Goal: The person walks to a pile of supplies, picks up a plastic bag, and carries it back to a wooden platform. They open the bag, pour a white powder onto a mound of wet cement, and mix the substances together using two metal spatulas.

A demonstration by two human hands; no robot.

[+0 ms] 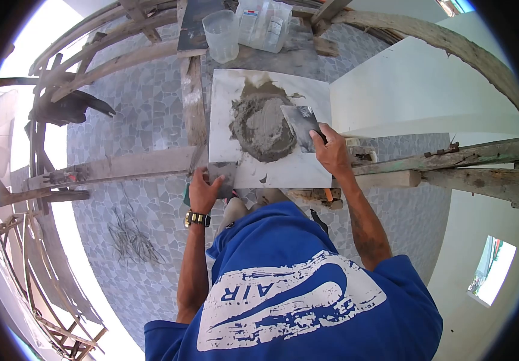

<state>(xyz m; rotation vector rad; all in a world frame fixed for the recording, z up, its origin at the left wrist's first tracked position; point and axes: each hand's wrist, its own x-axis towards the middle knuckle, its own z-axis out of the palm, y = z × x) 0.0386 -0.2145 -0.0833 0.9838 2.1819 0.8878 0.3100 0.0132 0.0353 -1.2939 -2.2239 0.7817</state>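
My right hand (332, 148) is closed round the dark handle of a rectangular steel trowel (300, 115). Its blade lies at the right side of a wet, grey mortar heap (262, 129). The mortar is spread on a white square board (313, 171), with a wetter patch at its far edge. At the board's near left corner, my left hand (203, 189) grips a flat grey blade (224, 174). Its handle is mostly hidden by the hand. A small mortar blob (263, 178) sits near the board's front edge.
Beyond the board stand a clear plastic jug (221, 36) and a translucent container (264, 25). Wooden planks (133, 165) and beams (470, 159) run to both sides. A white wall (428, 90) rises at right; tangled wire (132, 237) lies on the stone-patterned floor below.
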